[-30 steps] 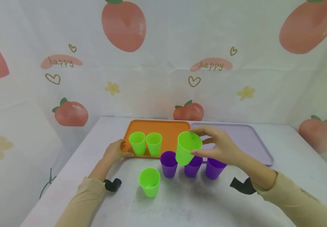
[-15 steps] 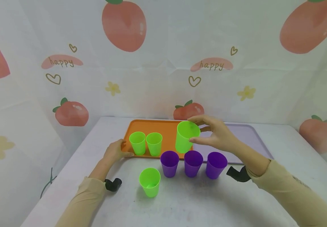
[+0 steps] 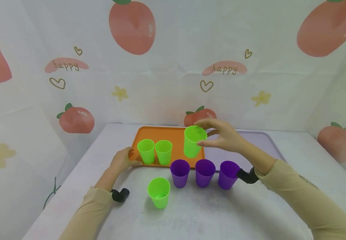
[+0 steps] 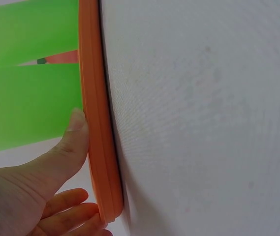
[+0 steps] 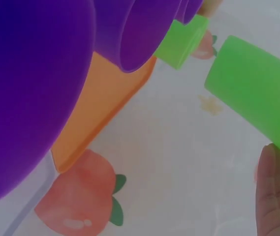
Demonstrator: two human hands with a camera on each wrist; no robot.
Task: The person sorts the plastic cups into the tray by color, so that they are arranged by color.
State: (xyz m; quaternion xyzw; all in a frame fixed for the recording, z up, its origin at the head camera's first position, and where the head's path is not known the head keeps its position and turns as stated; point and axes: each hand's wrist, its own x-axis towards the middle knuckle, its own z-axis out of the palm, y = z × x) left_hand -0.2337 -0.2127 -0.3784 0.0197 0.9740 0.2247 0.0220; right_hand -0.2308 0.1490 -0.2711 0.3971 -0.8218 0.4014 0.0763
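In the head view my right hand [image 3: 224,136] holds a bright green plastic cup [image 3: 192,146] upright between thumb and fingers, above the right part of the orange tray [image 3: 177,133]. The right wrist view shows the fingers against the side of this cup [image 5: 258,88]. My left hand [image 3: 121,160] grips the tray's front left corner; in the left wrist view the thumb lies on the orange rim [image 4: 98,123] with the other fingers round the corner. Two green cups, a left one [image 3: 146,153] and a right one [image 3: 163,153], stand side by side on the tray.
A pale lilac tray [image 3: 254,143] adjoins the orange one on the right. Three purple cups [image 3: 180,175] stand in a row before the trays. Another green cup [image 3: 159,193] stands nearer on the white table [image 3: 191,216]. Behind hangs a peach-printed cloth [image 3: 167,83].
My right hand has lifted the green cup from in front of the purple cups and moved it back and slightly left over the orange tray. The left hand stays at the tray corner.
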